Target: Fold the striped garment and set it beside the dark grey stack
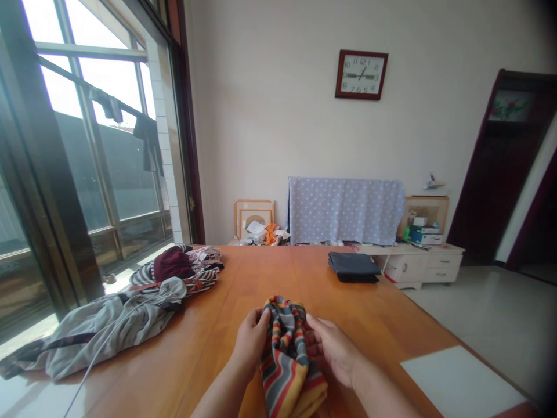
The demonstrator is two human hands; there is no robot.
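A striped piece of clothing point(285, 371) in grey, red and yellow is bunched up over the near middle of the wooden table; its exact kind is hidden by the folds. My left hand point(252, 342) pinches its upper left edge, thumb on top. On the other side my right hand point(333, 348) holds the upper right edge, with the thumb against the cloth and the fingers curled beside and partly behind it. Between the hands the fabric is gathered into loose folds, and its lower end hangs toward me.
Grey clothing point(113, 325) and a heap with a maroon garment point(174, 264) lie along the table's left side. A folded dark cloth point(354, 267) sits at the far right. A white sheet point(465, 380) lies near the right edge. Behind stands a low white cabinet point(435, 267).
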